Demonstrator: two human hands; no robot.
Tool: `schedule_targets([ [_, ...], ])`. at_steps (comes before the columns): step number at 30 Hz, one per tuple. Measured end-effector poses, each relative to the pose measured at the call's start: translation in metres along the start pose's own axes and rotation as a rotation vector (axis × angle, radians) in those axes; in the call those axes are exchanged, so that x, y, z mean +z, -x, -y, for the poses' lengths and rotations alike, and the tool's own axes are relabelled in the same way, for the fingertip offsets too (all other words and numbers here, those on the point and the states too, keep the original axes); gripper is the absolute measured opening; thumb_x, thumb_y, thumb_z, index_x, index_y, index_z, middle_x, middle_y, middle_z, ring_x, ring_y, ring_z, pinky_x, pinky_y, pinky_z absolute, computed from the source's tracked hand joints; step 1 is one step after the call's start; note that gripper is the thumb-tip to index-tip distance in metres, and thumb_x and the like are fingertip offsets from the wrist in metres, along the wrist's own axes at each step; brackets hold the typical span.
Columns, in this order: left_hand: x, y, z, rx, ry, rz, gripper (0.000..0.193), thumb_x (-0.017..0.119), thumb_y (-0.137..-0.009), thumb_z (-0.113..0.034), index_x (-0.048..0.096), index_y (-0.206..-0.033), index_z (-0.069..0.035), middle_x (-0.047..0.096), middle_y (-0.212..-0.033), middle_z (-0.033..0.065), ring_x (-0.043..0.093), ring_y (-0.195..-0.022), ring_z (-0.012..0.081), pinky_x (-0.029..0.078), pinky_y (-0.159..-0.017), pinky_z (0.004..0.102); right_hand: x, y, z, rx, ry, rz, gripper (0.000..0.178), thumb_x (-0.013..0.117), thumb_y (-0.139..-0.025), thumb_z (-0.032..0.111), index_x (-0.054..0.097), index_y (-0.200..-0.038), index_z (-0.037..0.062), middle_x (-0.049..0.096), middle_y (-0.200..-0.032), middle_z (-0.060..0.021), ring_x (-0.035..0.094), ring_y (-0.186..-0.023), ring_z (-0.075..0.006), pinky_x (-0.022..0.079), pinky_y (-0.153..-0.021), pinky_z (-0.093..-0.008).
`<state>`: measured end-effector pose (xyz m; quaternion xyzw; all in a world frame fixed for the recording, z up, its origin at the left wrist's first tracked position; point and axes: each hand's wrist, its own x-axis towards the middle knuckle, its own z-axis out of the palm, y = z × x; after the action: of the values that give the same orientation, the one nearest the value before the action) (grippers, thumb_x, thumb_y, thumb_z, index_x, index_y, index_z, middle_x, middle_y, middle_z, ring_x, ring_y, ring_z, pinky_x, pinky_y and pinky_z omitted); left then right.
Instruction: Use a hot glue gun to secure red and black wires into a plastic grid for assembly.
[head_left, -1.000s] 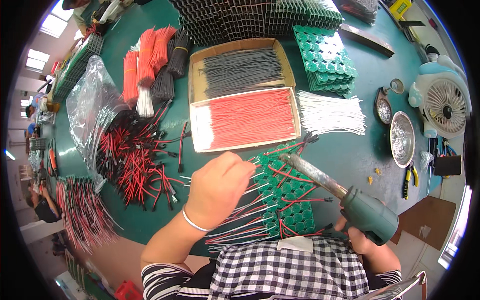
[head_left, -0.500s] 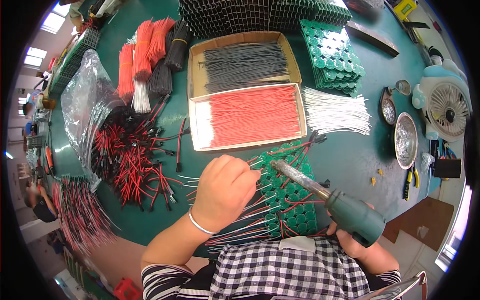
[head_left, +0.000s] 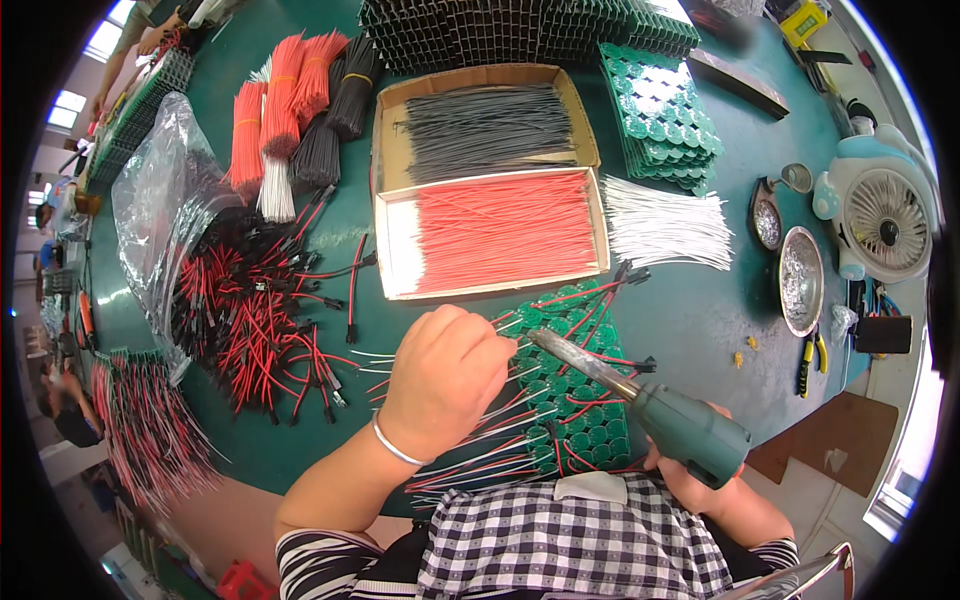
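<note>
My left hand (head_left: pixel 445 385) is closed in a pinch at the left edge of a green panel of round circuit boards (head_left: pixel 598 432). Its fingertips grip a thin wire, mostly hidden behind the fingers. My right hand (head_left: pixel 690 487) is wrapped around a green-bodied soldering gun (head_left: pixel 692 432). The gun's metal tip touches or hovers just over the boards beside my left fingertips; which, I cannot tell. White, red and black wires (head_left: pixel 480 440) stick out from the panel's left side under my left hand. Red-and-black leads with black connectors (head_left: pixel 640 366) lie across the panel.
Beyond the panel, a box (head_left: pixel 388 240) holds red and black wires; white wires (head_left: pixel 668 222) lie beside it. A pile of connector leads (head_left: pixel 265 345) and a plastic bag (head_left: pixel 160 215) are left. To the right are a metal bowl (head_left: pixel 801 282), pliers (head_left: pixel 806 368) and a fan (head_left: pixel 885 215).
The soldering gun's tip has shifted slightly left toward my left fingertips, and my right hand has moved with it. My left hand keeps its pinch; the whole view has shifted slightly.
</note>
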<state>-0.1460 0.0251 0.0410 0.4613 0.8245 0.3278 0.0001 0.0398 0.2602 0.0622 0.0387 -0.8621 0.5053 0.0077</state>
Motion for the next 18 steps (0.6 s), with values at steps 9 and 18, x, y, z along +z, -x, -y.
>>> schedule_targets([
  [9,0.001,0.000,0.000,-0.022,0.009,0.017,0.020,0.075,-0.066,0.002,0.066,-0.084,-0.004,0.057,-0.079,0.0078,0.056,-0.075,0.0269,0.047,-0.066,0.0369,0.003,0.009,-0.001,0.140,0.044,0.009,0.037,0.057,-0.072,0.000,0.062,-0.109,-0.0039,0.066,-0.079,-0.0083,0.064,-0.070,-0.0234,0.053,-0.073,-0.0358],
  [18,0.001,0.000,-0.001,-0.030,0.004,0.027,0.019,0.074,-0.067,0.002,0.066,-0.082,-0.004,0.057,-0.078,0.0076,0.056,-0.074,0.0266,0.047,-0.066,0.0366,0.000,0.005,0.002,0.146,-0.123,-0.016,0.020,0.064,-0.074,0.000,0.068,-0.093,0.0031,0.067,-0.088,-0.0113,0.066,-0.074,-0.0304,0.054,-0.068,-0.0388],
])
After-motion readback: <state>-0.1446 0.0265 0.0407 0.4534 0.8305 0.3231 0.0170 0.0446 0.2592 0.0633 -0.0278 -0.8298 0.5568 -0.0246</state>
